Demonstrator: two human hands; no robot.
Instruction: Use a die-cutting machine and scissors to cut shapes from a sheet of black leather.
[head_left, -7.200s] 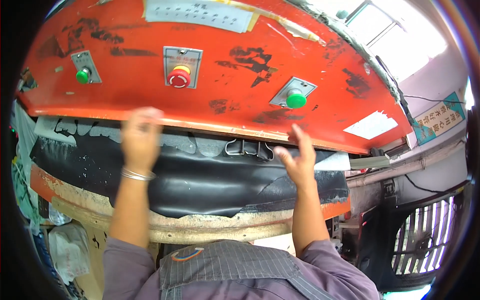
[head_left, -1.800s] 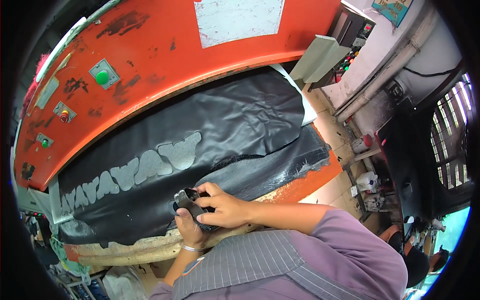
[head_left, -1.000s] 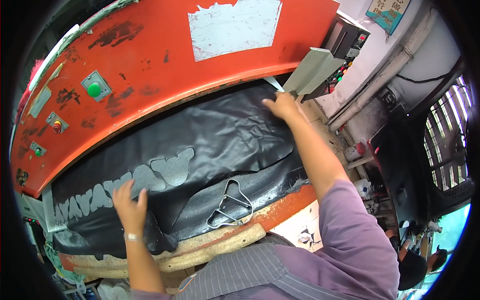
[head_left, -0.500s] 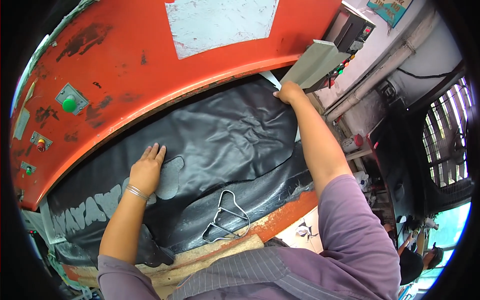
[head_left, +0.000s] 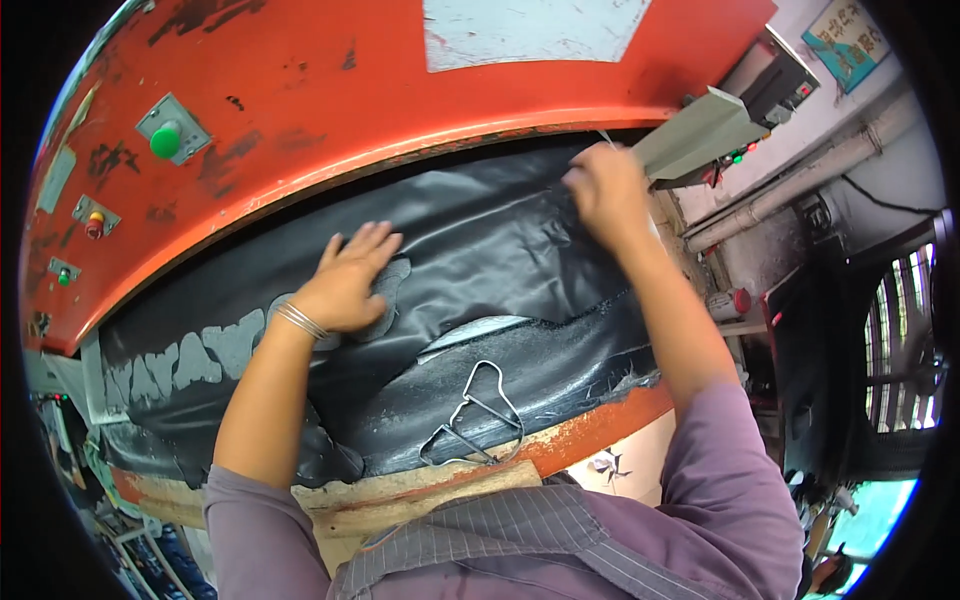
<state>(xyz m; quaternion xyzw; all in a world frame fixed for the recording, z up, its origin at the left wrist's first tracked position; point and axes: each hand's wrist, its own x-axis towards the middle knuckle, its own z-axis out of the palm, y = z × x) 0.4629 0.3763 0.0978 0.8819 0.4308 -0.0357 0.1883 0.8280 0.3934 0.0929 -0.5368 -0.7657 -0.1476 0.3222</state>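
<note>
A wrinkled black leather sheet [head_left: 480,225] lies on the bed under the orange machine. My left hand [head_left: 350,285], with bangles at the wrist, rests on it with fingers spread. Beneath and beside that palm is a grey rounded shape [head_left: 398,285], partly covered. More grey cut-out shapes [head_left: 235,345] run leftward in a row. At the sheet's far right, my right hand [head_left: 612,195] is curled and slightly blurred, and a fold in the leather leads to its fingers. Nearer me, a bent metal cutting die [head_left: 492,414] sits on the worn dark surface [head_left: 400,430].
The orange machine beam [head_left: 330,110] spans the back, with a green button [head_left: 165,141] and a red knob [head_left: 95,225] at left. A grey-green metal plate [head_left: 705,135] juts out at right beside a control box [head_left: 780,85]. A worn wooden edge [head_left: 420,500] runs before me.
The view has shifted left. My left hand has slid right along the leather, its fingers spreading. The sheet's near edge has moved back, baring a pale strip beneath.
</note>
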